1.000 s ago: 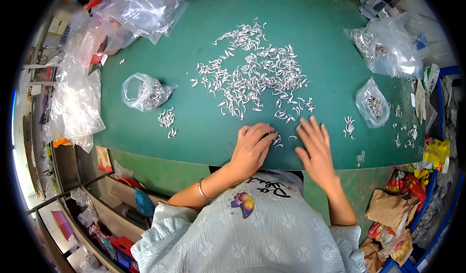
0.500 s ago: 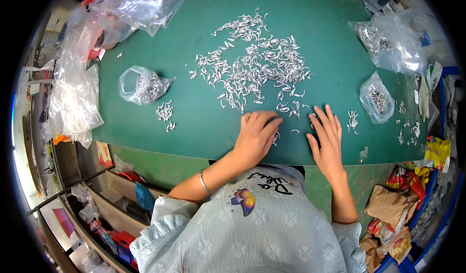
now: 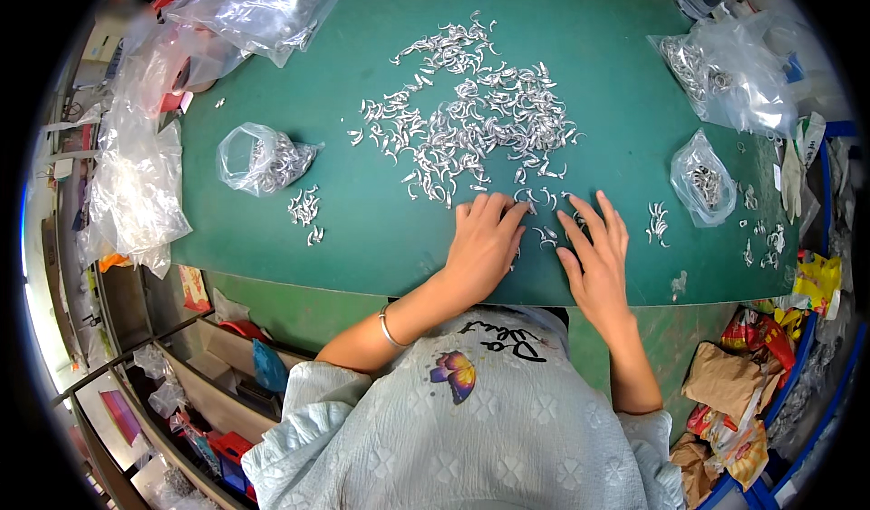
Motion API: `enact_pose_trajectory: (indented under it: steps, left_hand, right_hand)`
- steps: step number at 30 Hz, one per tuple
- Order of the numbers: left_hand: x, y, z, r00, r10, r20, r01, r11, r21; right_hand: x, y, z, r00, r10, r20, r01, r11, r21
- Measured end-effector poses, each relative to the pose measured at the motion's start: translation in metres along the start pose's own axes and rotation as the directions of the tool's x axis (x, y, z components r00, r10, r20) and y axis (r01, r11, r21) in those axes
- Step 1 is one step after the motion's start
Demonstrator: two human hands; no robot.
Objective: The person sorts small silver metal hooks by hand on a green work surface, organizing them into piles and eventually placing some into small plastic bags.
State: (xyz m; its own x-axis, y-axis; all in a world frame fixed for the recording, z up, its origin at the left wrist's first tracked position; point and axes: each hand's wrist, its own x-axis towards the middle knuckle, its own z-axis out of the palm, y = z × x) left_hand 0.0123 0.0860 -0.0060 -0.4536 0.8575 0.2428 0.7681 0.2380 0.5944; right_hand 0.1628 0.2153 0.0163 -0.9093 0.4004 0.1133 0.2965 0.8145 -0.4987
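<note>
A loose heap of small curved silver metal pieces (image 3: pixel 489 120) is spread over the green table. At its near edge my left hand (image 3: pixel 480 247) rests with bent fingers. Its index finger and thumb are apart, the fingertips beside a few pieces, and a piece partly shows below the thumb. My right hand (image 3: pixel 596 265) lies to the right with its fingers spread on the table, nothing visible in its grasp. Between the two hands are several loose curved pieces (image 3: pixel 545 235). A small group of curved pieces (image 3: pixel 657 224) lies right of my right hand.
An open clear bag of metal pieces (image 3: pixel 272 161) stands left, a small pile (image 3: pixel 304 206) before it. Another small bag (image 3: pixel 705 184) and a larger one (image 3: pixel 725 75) lie right, near scattered rings and pieces (image 3: pixel 770 247). Empty-looking plastic bags (image 3: pixel 136 184) hang over the left edge.
Both hands have shifted slightly away from me, and my right hand has moved left, closer to my left hand. A few loose pieces between the hands now lie differently.
</note>
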Motion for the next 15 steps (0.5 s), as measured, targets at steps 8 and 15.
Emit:
enact_pose_trajectory:
  steps: [8, 15]
  left_hand:
    - [0.001, 0.000, -0.007, 1.000, -0.017, 0.008, 0.017, 1.000, 0.001]
    - [-0.001, -0.008, 0.007, 0.998, 0.037, 0.042, -0.036, 0.998, -0.042]
  right_hand:
    - [-0.008, 0.007, -0.003, 0.996, 0.058, -0.075, -0.053, 0.997, 0.058]
    - [-0.016, 0.013, 0.006, 0.988, 0.027, -0.153, -0.029, 1.000, -0.008]
